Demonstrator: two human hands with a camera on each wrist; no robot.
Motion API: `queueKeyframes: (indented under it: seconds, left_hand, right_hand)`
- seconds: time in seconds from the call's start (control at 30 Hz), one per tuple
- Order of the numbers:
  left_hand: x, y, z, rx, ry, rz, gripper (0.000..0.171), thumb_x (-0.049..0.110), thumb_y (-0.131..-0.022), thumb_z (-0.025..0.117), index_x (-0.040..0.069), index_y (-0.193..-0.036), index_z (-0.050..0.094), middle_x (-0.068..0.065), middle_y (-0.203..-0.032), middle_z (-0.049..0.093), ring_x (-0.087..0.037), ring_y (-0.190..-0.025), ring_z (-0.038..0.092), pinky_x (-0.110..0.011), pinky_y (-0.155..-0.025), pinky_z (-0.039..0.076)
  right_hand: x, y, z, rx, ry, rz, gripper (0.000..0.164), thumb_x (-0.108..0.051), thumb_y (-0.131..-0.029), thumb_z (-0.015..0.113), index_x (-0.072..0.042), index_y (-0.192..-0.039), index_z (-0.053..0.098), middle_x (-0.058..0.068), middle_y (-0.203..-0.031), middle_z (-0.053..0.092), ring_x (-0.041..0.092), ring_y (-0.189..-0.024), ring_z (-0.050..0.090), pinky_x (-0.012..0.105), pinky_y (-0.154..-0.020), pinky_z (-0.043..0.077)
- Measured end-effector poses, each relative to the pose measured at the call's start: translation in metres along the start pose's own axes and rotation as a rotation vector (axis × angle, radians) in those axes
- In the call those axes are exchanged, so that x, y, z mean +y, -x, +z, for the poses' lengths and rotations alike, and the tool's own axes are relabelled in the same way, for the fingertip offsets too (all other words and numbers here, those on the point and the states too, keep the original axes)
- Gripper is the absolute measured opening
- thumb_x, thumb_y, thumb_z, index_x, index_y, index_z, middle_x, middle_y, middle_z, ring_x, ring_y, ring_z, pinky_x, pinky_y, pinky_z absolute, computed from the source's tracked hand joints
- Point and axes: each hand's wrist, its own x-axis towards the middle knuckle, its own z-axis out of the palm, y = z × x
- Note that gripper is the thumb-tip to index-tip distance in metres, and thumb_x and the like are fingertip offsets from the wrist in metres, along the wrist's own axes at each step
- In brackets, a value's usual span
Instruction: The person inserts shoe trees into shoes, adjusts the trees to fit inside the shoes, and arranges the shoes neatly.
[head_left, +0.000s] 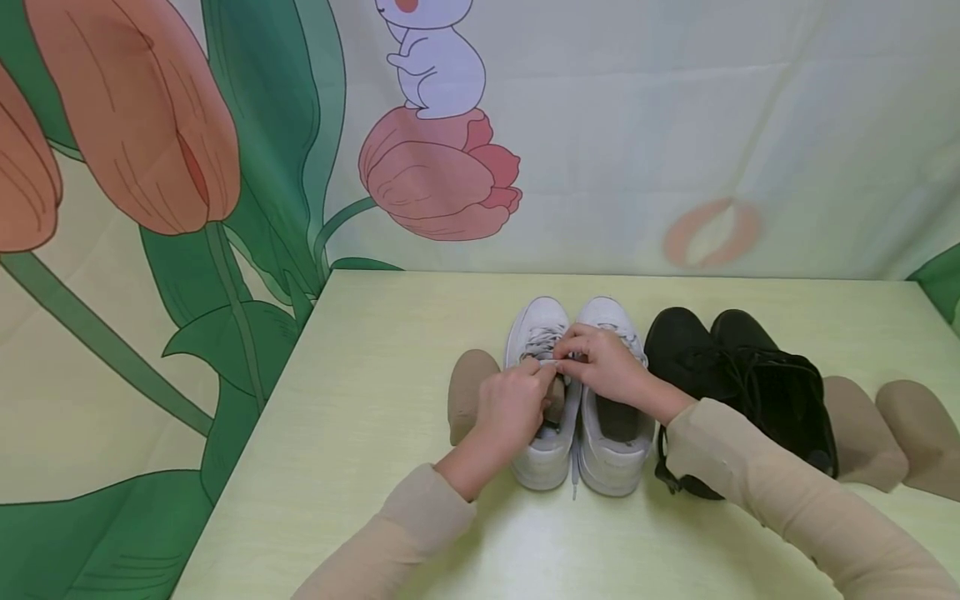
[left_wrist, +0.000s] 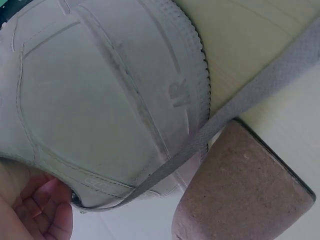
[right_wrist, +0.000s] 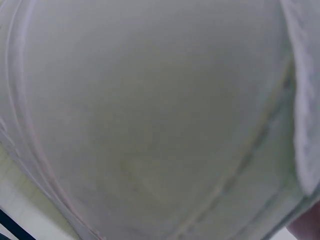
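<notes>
Side by side on the table stand two white sneakers, a left one [head_left: 543,468] and a right one [head_left: 618,475], toes pointing away. Over the left sneaker's lacing both hands meet. My left hand [head_left: 513,404] pinches the shoelace at the top of the tongue with curled fingers; my right hand [head_left: 609,365] pinches it from the other side, thumb and forefinger together. In the left wrist view a flat grey shoelace [left_wrist: 180,159] runs across the sneaker's side [left_wrist: 100,100]. The right wrist view is filled by blurred white shoe surface [right_wrist: 150,110], with a fingertip [right_wrist: 307,225] at the corner.
A pair of black shoes [head_left: 678,350] stands right of the sneakers, partly behind the right sleeve. One brown rounded piece [head_left: 471,390] lies left of the sneakers. Two similar brown pieces [head_left: 862,429] lie at the far right. A printed cloth [head_left: 600,167] hangs behind the table [head_left: 360,400].
</notes>
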Motion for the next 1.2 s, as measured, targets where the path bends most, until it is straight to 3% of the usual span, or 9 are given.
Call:
queueKeyframes:
  seconds: [0.17, 0.4, 0.57, 0.77, 1.03, 1.2]
  left_hand:
    - [-0.003, 0.001, 0.003, 0.001, 0.016, 0.033, 0.037, 0.024, -0.07, 0.072, 0.024, -0.107, 0.063, 0.008, -0.078, 0.056, -0.01, -0.059, 0.056, -0.023, -0.043, 0.038]
    - [-0.019, 0.003, 0.003, 0.012, 0.065, 0.167, 0.028, 0.032, -0.073, 0.07, 0.022, -0.099, 0.063, 0.006, -0.077, 0.054, -0.01, -0.061, 0.055, -0.022, -0.046, 0.04]
    - [-0.027, 0.003, 0.002, 0.025, 0.071, 0.211, 0.024, 0.032, -0.076, 0.067, 0.026, -0.099, 0.066, 0.008, -0.083, 0.058, -0.011, -0.071, 0.051, -0.021, -0.055, 0.041]
    - [-0.025, 0.003, 0.003, 0.064, 0.027, 0.206, 0.022, 0.03, -0.074, 0.069, 0.026, -0.095, 0.068, 0.008, -0.082, 0.061, -0.011, -0.07, 0.05, -0.02, -0.053, 0.04]
    - [-0.022, 0.008, 0.011, 0.172, -0.033, 0.187, 0.007, 0.013, -0.074, 0.065, 0.02, -0.076, 0.065, 0.004, -0.074, 0.056, -0.013, -0.071, 0.052, -0.023, -0.049, 0.04]
    - [-0.024, 0.01, 0.012, 0.158, -0.005, 0.175, 0.005, 0.019, -0.073, 0.067, 0.019, -0.075, 0.063, 0.003, -0.075, 0.056, -0.014, -0.072, 0.052, -0.024, -0.051, 0.041]
  right_hand:
    - [-0.001, 0.0, 0.0, -0.004, 0.004, 0.007, 0.006, -0.004, -0.08, 0.062, -0.007, -0.079, 0.068, 0.005, -0.085, 0.059, 0.015, -0.075, 0.056, 0.024, -0.063, 0.044]
    - [-0.001, 0.0, 0.001, -0.023, -0.007, 0.031, 0.006, -0.007, -0.081, 0.062, -0.008, -0.081, 0.068, 0.005, -0.087, 0.059, 0.013, -0.071, 0.054, 0.023, -0.061, 0.044]
    - [-0.002, 0.0, 0.0, -0.02, 0.001, 0.042, 0.006, -0.007, -0.081, 0.062, -0.007, -0.081, 0.068, 0.005, -0.087, 0.059, 0.013, -0.071, 0.053, 0.023, -0.06, 0.043]
    - [-0.002, 0.0, 0.0, -0.012, -0.005, 0.047, 0.006, -0.008, -0.081, 0.062, -0.007, -0.081, 0.068, 0.005, -0.087, 0.06, 0.014, -0.072, 0.053, 0.023, -0.06, 0.043]
    - [-0.003, -0.001, 0.002, 0.002, 0.009, 0.032, 0.005, -0.007, -0.08, 0.062, -0.007, -0.08, 0.067, 0.005, -0.087, 0.06, 0.015, -0.073, 0.054, 0.024, -0.061, 0.043]
    - [-0.003, -0.001, 0.003, -0.011, 0.014, 0.046, 0.005, -0.008, -0.081, 0.062, -0.008, -0.08, 0.067, 0.005, -0.086, 0.059, 0.012, -0.07, 0.052, 0.023, -0.06, 0.042]
